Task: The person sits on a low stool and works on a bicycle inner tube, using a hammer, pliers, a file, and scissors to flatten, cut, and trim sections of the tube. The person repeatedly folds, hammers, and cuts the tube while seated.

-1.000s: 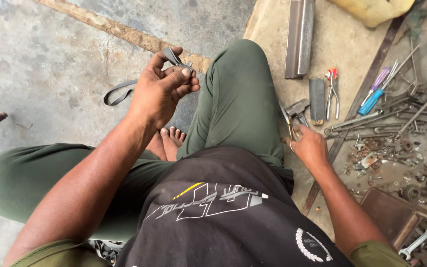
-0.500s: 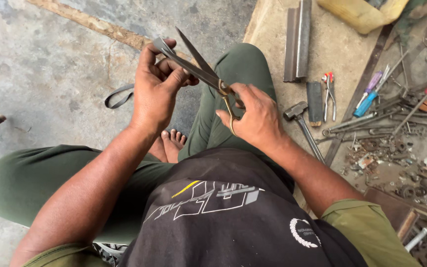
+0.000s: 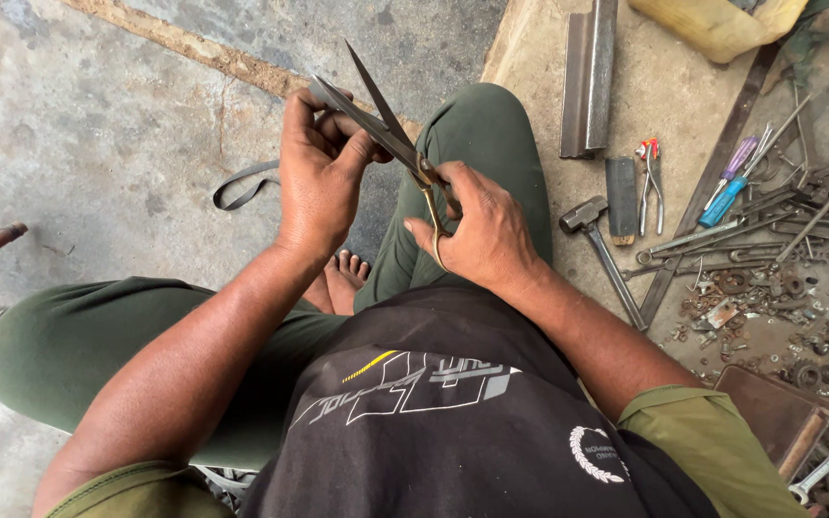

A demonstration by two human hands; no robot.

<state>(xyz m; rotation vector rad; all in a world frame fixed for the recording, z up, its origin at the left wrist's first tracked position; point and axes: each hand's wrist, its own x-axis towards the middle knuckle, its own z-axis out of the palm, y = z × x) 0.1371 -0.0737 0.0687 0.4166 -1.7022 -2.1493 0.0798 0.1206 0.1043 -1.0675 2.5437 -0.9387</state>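
Note:
I sit on a concrete floor with a pair of large metal scissors (image 3: 386,125) held over my lap, blades spread apart and pointing up-left. My left hand (image 3: 323,173) pinches the lower blade near its tip. My right hand (image 3: 477,230) grips the brass-coloured handle loops just below the pivot. My green-trousered knee (image 3: 477,134) rises right behind the scissors.
A hammer (image 3: 606,254), a dark flat block (image 3: 622,187), red-handled pliers (image 3: 651,177), a steel angle bar (image 3: 589,72), screwdrivers (image 3: 731,182) and several scattered nuts and scraps (image 3: 769,297) lie to my right. A dark strap loop (image 3: 242,184) lies on the floor at left; a yellow sack (image 3: 717,24) sits top right.
A second ago my right hand was down by the hammer and my left held the scissors alone. My right hand has come up onto the handles and the blades are spread.

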